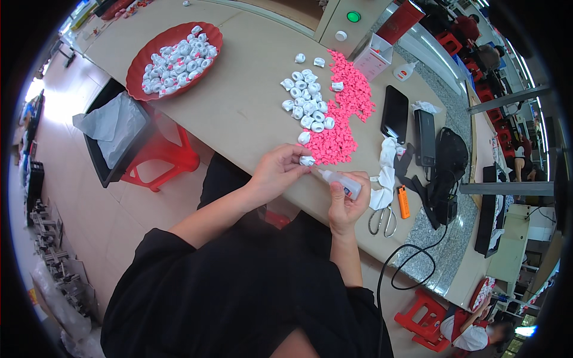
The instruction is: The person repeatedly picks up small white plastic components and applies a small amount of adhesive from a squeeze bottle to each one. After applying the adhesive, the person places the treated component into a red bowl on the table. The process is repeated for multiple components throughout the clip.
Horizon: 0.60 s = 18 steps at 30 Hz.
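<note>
My left hand [273, 174] pinches a small white figure piece [307, 160] between thumb and fingers at the table's near edge. Wrapped in my right hand [349, 209] is a translucent squeeze bottle [345, 184]. Its thin nozzle points left and comes close to the white piece; whether the two touch I cannot tell. Just beyond my hands spreads a heap of tiny pink parts [331, 146]. Alongside it, to the left, sits a cluster of similar white pieces [307, 98], some with round openings showing.
A red scalloped bowl [132, 74] full of white pieces stands far left. On the right lie a black phone [395, 110], a power bank [424, 138], scissors [384, 222], an orange lighter [404, 203] and a looping black cable [412, 246]. A black bin [98, 149] rests on a red stool [164, 161].
</note>
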Available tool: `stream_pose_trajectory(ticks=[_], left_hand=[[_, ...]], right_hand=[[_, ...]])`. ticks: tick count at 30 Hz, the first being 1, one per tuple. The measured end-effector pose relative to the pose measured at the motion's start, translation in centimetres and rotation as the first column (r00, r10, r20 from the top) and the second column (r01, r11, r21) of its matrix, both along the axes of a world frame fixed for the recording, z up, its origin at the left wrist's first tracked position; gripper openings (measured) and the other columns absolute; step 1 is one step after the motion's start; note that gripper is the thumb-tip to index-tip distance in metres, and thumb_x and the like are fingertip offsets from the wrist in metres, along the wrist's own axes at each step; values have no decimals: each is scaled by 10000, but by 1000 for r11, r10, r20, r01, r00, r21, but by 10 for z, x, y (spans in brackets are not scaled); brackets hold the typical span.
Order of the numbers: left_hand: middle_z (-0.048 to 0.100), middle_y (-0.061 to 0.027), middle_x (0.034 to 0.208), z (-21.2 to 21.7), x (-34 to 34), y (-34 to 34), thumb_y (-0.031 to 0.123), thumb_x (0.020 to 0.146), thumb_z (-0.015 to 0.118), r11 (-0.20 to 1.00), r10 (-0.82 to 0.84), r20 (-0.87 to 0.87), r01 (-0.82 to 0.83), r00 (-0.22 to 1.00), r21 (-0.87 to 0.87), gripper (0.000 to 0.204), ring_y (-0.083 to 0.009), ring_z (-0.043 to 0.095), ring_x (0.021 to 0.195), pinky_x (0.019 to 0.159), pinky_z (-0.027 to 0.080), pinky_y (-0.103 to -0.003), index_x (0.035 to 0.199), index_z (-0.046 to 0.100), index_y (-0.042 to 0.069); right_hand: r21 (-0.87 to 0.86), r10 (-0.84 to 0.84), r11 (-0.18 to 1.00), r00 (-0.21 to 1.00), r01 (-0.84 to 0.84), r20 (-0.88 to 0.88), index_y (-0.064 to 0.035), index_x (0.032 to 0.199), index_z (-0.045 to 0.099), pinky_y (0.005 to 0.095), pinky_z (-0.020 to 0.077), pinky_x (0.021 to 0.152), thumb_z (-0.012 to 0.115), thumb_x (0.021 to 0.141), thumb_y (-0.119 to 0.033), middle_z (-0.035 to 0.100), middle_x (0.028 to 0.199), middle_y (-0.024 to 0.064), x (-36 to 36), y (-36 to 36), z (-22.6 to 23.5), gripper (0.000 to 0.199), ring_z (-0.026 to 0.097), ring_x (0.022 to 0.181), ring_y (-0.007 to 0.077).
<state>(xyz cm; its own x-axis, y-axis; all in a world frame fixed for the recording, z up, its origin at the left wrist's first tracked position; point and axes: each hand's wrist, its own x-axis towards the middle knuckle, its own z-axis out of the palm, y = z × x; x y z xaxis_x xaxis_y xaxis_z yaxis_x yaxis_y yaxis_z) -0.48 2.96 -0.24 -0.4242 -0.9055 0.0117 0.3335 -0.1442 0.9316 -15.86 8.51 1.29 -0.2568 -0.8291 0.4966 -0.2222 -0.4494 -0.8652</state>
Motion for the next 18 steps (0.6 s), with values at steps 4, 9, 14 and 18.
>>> stream_pose_trajectory(ticks=[4, 9, 14, 18], left_hand=[[548, -99, 1007, 0, 0, 0, -98, 822, 519, 1000, -4, 12, 4, 1000, -2, 265, -152, 581, 941, 855, 485, -266, 1077, 480, -38], [553, -99, 1001, -1, 0, 0, -97, 820, 523, 1000, -6, 31, 7, 1000, -13, 267, -149, 581, 937, 850, 485, -263, 1078, 483, -39], [560, -95, 992, 0, 1, 0, -90, 824, 522, 1000, -6, 40, 6, 999, 1, 267, -146, 583, 930, 847, 483, -259, 1083, 484, -38], [568, -87, 991, 5, 2, -1, -77, 832, 520, 998, -28, 3, 28, 1000, 54, 272, -133, 578, 926, 843, 473, -251, 1098, 482, -36]], right_hand=[[6, -4, 1000, 1000, 4, 7, 3, 915, 477, 241, 408, 651, 663, 784, -114, 501, 842, 99, 1, 0, 0, 256, 489, 743, 157], [-11, -28, 1000, 1000, 28, -6, -1, 905, 486, 255, 412, 649, 665, 779, -109, 509, 839, 99, -1, -2, -1, 244, 491, 738, 165], [-18, -32, 999, 999, 32, -1, -4, 920, 482, 234, 406, 625, 651, 793, -112, 501, 845, 90, 1, -3, -2, 238, 491, 718, 143], [-21, 15, 1000, 954, -9, 301, -21, 934, 477, 213, 409, 567, 630, 815, -108, 500, 870, 78, -3, -3, 2, 213, 506, 672, 117]])
